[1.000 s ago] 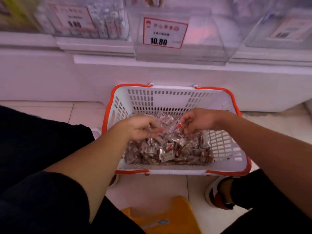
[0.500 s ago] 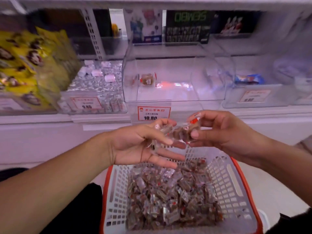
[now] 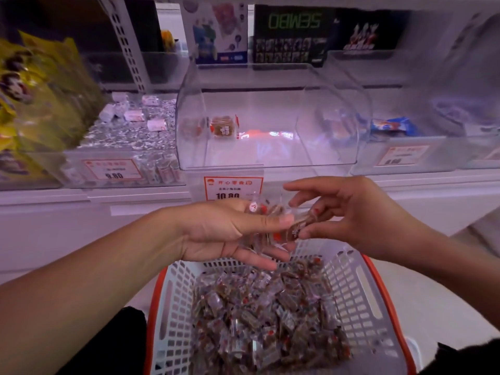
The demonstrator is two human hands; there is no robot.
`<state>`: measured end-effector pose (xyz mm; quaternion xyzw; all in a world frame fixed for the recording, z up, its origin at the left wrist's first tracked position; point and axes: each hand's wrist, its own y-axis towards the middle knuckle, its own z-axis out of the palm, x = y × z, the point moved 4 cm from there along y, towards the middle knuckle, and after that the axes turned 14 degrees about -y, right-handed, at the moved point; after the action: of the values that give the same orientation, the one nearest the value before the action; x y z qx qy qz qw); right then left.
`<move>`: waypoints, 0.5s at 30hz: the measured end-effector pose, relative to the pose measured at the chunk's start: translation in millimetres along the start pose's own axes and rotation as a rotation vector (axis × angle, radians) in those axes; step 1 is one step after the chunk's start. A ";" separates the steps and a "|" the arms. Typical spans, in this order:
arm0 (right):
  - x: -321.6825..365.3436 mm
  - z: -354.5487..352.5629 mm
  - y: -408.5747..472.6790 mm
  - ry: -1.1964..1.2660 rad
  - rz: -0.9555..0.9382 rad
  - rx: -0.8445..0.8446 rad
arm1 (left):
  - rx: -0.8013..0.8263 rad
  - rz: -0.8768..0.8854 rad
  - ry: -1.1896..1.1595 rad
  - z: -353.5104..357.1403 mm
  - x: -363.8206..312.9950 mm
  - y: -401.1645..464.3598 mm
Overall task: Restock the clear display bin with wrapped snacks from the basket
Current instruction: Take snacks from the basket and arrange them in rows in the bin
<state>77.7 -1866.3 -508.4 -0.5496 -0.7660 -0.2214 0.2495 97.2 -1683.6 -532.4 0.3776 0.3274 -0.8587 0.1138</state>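
Fingers of the left hand [image 3: 216,234] cup a small clutch of wrapped snacks [image 3: 259,226], right hand [image 3: 351,217] pinching one more against it, both raised over the stocked basket [image 3: 359,299], evidently for loading the near-empty clear display bin [image 3: 270,115].

A: What do the hands hold?
B: The left hand [image 3: 227,234] cups several wrapped snacks [image 3: 261,212] above the basket [image 3: 351,288]. The right hand [image 3: 349,212] pinches one brown snack [image 3: 299,226] beside the left thumb.
A: And the clear display bin [image 3: 270,115]?
B: It stands on the shelf behind the hands, with one snack packet [image 3: 222,129] inside, at its left.
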 end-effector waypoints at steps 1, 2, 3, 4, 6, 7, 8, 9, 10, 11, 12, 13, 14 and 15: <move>1.4 1.3 0.4 0.000 -0.011 -0.016 | 0.002 -0.007 -0.001 0.6 1.7 0.9; 3.1 3.3 0.3 0.003 -0.024 -0.039 | -0.003 -0.007 0.007 0.9 3.5 2.2; 4.7 6.2 0.1 0.012 -0.035 -0.062 | -0.011 -0.003 0.022 1.2 5.3 3.7; 6.7 9.4 -0.4 0.011 -0.046 -0.084 | -0.023 0.002 0.041 1.3 6.7 5.2; 10.6 15.3 -2.1 -0.042 -0.072 -0.115 | -0.058 0.011 0.102 0.4 8.0 6.9; 12.1 18.1 -3.3 -0.071 -0.081 -0.110 | -0.080 0.018 0.142 -0.4 7.4 7.0; 13.6 21.6 -4.4 -0.099 -0.093 -0.088 | -0.102 0.026 0.174 -1.2 6.2 6.7; 15.1 25.5 -5.6 -0.131 -0.117 -0.059 | -0.124 0.032 0.197 -1.9 5.0 6.2; 16.9 29.1 -7.0 -0.163 -0.149 -0.039 | -0.146 0.034 0.214 -2.5 4.0 5.6; 18.4 32.1 -7.9 -0.184 -0.183 -0.033 | -0.166 0.033 0.231 -3.1 3.6 5.1; 19.7 33.6 -9.2 -0.196 -0.212 -0.039 | -0.181 0.030 0.248 -3.3 3.6 4.3; 21.0 33.8 -10.1 -0.201 -0.235 -0.048 | -0.187 0.025 0.268 -2.9 3.6 3.5; 22.2 33.7 -10.7 -0.200 -0.251 -0.050 | -0.186 0.023 0.296 -2.1 3.3 2.5; 22.9 33.7 -11.0 -0.198 -0.259 -0.042 | -0.182 0.021 0.334 -1.3 2.6 1.2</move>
<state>56.3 -1832.1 -521.0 -0.4703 -0.8465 -0.2127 0.1305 96.8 -1683.6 -535.5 0.5063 0.4140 -0.7497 0.1007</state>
